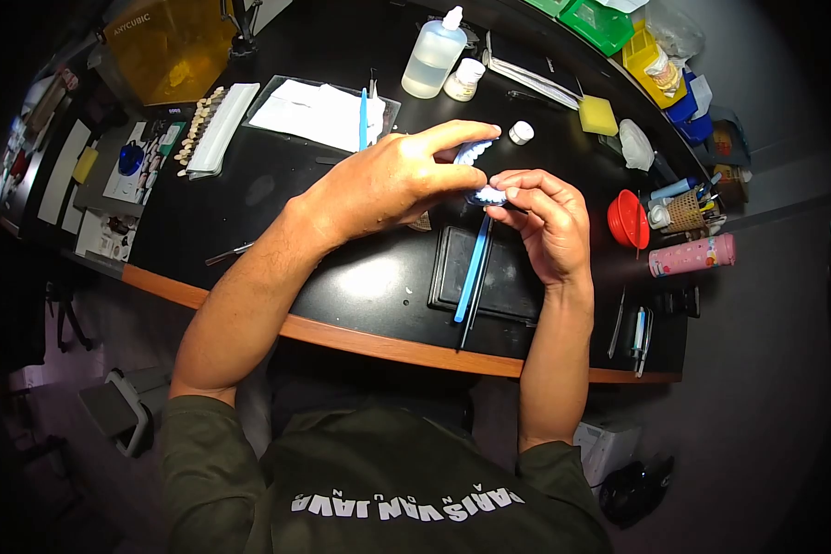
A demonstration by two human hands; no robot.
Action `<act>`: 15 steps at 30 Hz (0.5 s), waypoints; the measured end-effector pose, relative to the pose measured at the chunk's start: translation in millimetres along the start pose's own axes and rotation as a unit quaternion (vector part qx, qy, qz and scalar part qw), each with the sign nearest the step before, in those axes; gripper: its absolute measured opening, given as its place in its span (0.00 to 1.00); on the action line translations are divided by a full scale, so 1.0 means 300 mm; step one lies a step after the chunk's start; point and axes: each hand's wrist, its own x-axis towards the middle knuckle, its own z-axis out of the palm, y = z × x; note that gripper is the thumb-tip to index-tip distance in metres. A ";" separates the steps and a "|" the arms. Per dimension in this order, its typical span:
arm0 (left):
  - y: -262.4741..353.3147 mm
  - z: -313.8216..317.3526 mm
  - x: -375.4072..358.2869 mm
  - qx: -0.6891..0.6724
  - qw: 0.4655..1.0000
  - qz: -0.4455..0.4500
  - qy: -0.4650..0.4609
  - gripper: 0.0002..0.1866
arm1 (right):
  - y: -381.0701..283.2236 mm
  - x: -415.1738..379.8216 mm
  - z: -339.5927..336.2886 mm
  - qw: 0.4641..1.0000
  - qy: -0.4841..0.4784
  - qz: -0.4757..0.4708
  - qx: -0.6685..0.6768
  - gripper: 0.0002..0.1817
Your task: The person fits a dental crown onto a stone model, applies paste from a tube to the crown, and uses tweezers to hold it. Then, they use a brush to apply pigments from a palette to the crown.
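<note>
Fingers (pixel 454 135) of the left hand (pixel 383 180) are closed around the upper tooth model (pixel 474 150), with the index finger above it and the thumb below. The right hand (pixel 556 222) has its fingers clamped on the lower tooth model (pixel 487 196), just beside the left thumb; if the two models are joined, I cannot tell. Both are held over the black counter (pixel 365 282). Below them, a blue stick (pixel 473 272) crosses the dark pad (pixel 517 282). Beyond the fingers is a small white jar (pixel 521 133), and farther away a clear bottle (pixel 432 63). White paper (pixel 300 111) lies on the left side, and on the right there is a red bowl (pixel 624 220) near a pink bottle (pixel 692 256).
</note>
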 end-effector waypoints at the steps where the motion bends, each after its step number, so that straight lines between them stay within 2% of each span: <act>1: 0.003 0.000 -0.001 -0.001 1.000 -0.004 -0.001 0.24 | 0.001 -0.001 0.001 1.000 0.003 0.002 -0.008 0.06; 15: 0.003 -0.006 0.000 0.007 1.000 0.002 0.017 0.24 | -0.001 -0.007 0.019 0.996 0.002 -0.045 -0.075 0.07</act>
